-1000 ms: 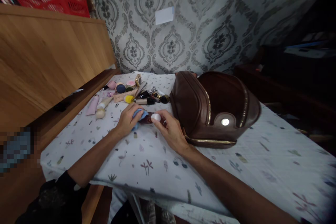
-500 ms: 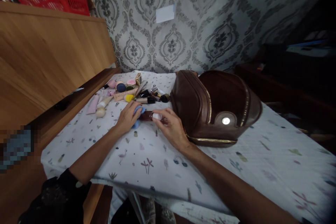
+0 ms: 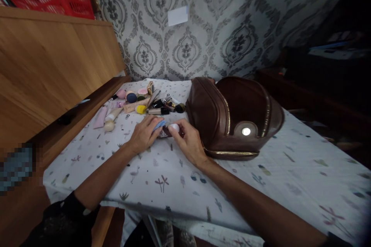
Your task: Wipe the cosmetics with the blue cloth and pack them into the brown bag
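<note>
Now that the left hand (image 3: 142,133) has slid rightward mid-frame, its clamped crumpled blue cloth (image 3: 159,125) apparently rubs the dark-red bottle (image 3: 166,132) nearer the white cap (image 3: 175,127) the right hand (image 3: 189,142) pinches.

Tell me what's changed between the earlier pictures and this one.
The left hand has moved rightward with the blue cloth, along the dark bottle toward the right hand, so less of the bottle shows between them. Nothing was let go. The right hand still grips the bottle's white-capped end; the brown bag and the cosmetics stayed put.
</note>
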The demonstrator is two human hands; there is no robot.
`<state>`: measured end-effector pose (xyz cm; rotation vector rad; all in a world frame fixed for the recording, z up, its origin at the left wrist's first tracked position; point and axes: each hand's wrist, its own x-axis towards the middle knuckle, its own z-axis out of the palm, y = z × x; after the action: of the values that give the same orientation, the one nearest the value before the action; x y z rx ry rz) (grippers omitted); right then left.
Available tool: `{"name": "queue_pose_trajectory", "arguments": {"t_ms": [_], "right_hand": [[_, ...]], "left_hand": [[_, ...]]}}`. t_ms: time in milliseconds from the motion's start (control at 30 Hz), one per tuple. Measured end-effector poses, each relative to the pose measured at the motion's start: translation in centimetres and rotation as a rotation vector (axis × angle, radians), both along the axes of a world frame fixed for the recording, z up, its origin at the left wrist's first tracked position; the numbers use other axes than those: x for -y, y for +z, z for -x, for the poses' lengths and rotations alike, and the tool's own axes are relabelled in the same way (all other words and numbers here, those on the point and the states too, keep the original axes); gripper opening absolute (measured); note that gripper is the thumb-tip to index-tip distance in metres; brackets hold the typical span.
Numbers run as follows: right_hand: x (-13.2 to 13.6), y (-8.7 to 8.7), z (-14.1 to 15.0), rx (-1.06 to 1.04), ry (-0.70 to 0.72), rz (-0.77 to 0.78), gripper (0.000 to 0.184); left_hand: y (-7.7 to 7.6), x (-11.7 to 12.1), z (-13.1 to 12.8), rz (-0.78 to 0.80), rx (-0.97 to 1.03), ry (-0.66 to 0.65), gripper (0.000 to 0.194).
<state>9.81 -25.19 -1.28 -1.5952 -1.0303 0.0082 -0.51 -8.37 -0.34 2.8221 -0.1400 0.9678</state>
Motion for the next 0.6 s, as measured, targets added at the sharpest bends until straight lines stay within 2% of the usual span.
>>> {"name": "queue_pose_trajectory", "arguments": {"t_ms": [167, 333, 467, 600], "right_hand": [[0.0, 0.3, 0.0, -0.008, -0.001, 0.015, 0.024], [-0.2, -0.2, -0.5, 0.013, 0.000, -0.024, 0.020], [-0.3, -0.7, -0.9, 0.027, 0.053, -0.083, 0.026], [-0.7, -1.2, -1.0, -0.117, 0.127, -0.111, 0.044]], "left_hand": [[-0.3, -1.9, 0.0, 0.184, -0.139, 0.037, 0.036], [-0.5, -1.7, -0.2, 0.260, -0.127, 0.080, 0.041], [0.0, -1.4, -0.3, 0.348, -0.123, -0.002, 0.045], [0.3, -1.5, -0.2, 0.478, -0.181, -0.086, 0.046]]}}
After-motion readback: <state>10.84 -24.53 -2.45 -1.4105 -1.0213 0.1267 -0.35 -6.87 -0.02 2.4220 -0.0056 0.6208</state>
